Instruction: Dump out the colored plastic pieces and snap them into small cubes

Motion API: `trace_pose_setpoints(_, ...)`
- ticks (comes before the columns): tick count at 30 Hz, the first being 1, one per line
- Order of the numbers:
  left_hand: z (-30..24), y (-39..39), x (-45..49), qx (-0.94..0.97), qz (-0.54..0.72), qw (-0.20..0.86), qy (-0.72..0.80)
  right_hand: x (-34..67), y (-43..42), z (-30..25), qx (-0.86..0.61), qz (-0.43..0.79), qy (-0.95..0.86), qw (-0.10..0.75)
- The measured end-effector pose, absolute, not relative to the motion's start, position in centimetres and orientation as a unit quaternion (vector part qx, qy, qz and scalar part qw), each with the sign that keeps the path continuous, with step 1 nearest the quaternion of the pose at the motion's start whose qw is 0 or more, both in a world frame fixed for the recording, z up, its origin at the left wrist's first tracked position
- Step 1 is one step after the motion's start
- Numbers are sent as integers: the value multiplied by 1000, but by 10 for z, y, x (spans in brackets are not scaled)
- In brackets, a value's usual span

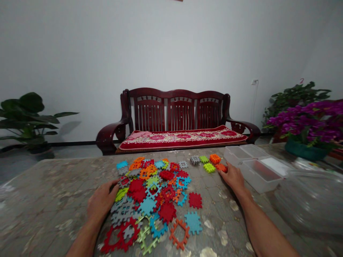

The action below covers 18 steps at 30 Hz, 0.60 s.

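Note:
A loose heap of toothed interlocking puzzle tiles (147, 206) in red, grey, blue, orange and green is spread over the table before me. Some tiles are solid squares, others are frames with cut-out middles. My left hand (103, 200) rests at the heap's left edge, thumb and forefinger apart, near a yellow-green tile (122, 194); its other fingers are hidden. At the right, my right hand (233, 175) has its fingertips on a red-orange tile (220, 167). Close by lie an orange stack of tiles (214, 159), a grey stack (195, 160) and yellow-green tiles (209, 167).
A clear plastic divided box (264, 178) stands right of my right hand, with a transparent lid or container (311, 200) nearer me. Purple flowers in a green pot (305, 150) sit at the table's right end. Beyond the table is a dark red wooden bench (179, 94).

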<state>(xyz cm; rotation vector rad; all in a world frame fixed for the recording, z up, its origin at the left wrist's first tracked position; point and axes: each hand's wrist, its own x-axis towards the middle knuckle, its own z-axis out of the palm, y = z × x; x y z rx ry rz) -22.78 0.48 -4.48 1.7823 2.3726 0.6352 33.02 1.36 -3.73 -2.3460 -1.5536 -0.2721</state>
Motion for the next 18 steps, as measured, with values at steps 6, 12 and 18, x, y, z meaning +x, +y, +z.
trace_pose_setpoints(6,-42,2,-225,587,209,60,780,331,10,-42,-799,-118,-553,206)
trace_pose_setpoints(12,-44,1,-224,585,222,40,779,267,2,-32,-639,-45,-673,369)
trace_pose_setpoints(18,-39,-1,-220,586,214,48,781,174,-9,-19,-476,102,-809,329)
